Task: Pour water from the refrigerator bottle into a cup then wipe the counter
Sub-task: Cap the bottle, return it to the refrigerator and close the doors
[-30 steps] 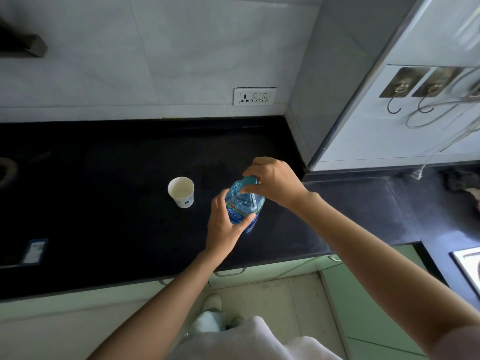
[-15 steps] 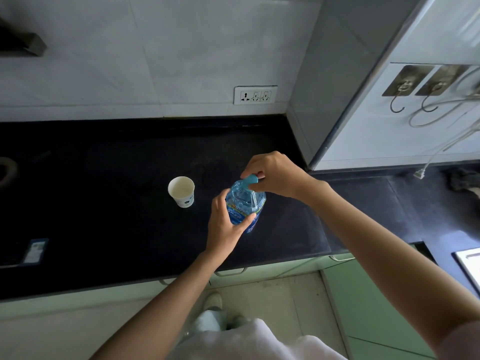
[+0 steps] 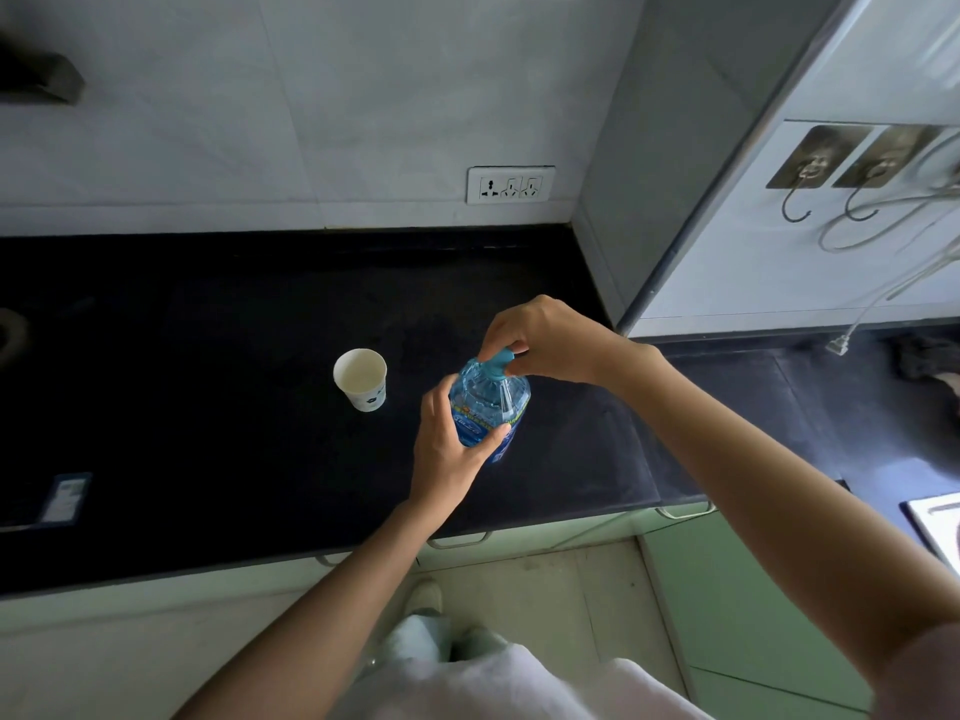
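A clear blue water bottle (image 3: 488, 407) is stood upright on the black table (image 3: 208, 407), slightly right of the frame's centre and near the table's front edge. Its body is gripped from the left by the left hand (image 3: 449, 449), whose thumb is laid across the printed label while the fingers are wrapped round the far side. The blue cap (image 3: 497, 362) at the top of the bottle is pinched by the curled fingers and thumb of the right hand (image 3: 545, 340), which is reached in from the right of the frame; whether the cap is loosened cannot be told. A white paper cup (image 3: 361, 377) is stood upright on the table just left of the bottle, apart from both hands, its mouth open and no water visible inside. On the pale tiled wall above, a white socket plate (image 3: 510, 185) is mounted. Two metal hooks (image 3: 826, 168) with looped white cable (image 3: 883, 288) are seen in the upper right of the frame. A small dark device (image 3: 65, 496) is lain flat at the lower left of the table. Pale green cabinet fronts (image 3: 743, 605) are seen below the table's edge.
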Tool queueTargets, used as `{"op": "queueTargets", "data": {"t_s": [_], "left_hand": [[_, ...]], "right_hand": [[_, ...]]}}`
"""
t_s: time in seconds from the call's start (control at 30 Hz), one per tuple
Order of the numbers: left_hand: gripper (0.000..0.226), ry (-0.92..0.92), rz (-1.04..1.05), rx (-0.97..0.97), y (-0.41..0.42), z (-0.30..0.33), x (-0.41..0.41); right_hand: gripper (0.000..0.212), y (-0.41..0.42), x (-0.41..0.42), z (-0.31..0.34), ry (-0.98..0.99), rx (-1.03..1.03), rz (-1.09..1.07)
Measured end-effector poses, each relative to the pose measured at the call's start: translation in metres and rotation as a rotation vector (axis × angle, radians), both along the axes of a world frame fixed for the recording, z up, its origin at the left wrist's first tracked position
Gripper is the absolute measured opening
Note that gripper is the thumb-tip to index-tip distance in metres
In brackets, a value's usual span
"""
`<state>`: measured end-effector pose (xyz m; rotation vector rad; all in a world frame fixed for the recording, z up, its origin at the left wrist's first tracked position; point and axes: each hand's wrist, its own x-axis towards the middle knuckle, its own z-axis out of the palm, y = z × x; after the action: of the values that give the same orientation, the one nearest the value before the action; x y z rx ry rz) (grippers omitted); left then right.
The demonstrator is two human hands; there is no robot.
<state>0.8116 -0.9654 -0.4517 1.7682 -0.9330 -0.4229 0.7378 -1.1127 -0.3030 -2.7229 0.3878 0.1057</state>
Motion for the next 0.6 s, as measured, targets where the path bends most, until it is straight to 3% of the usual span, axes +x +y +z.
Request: {"op": "queueTargets", "data": {"t_s": [0.13,0.2,0.3,0.47,0.6], "left_hand": [[0.078,-0.001,0.004,0.009,0.0,-0.001,0.0],[0.078,-0.005,0.007,0.018,0.0,-0.001,-0.001],[0.078,0.002,0.003,0.012,0.001,-0.001,-0.001],[0.077,0.003,-0.003,0.0,0.0,0.0,-0.001],[0.077,-0.01,0.006,-0.002,0.001,0.0,0.0]], "right_hand": [[0.029,0.002,0.0,0.0,-0.002,-0.049,-0.041],[0.027,0.006,0.0,-0.003,-0.015,-0.162,-0.078],[0.043,0.014,-0.002,-0.017,-0.043,-0.373,-0.191],[0.041,0.021,-0.005,-0.028,-0.156,-0.3,-0.296],[0.029,0.021,-0.003,-0.02,-0.104,-0.287,-0.239]]}}
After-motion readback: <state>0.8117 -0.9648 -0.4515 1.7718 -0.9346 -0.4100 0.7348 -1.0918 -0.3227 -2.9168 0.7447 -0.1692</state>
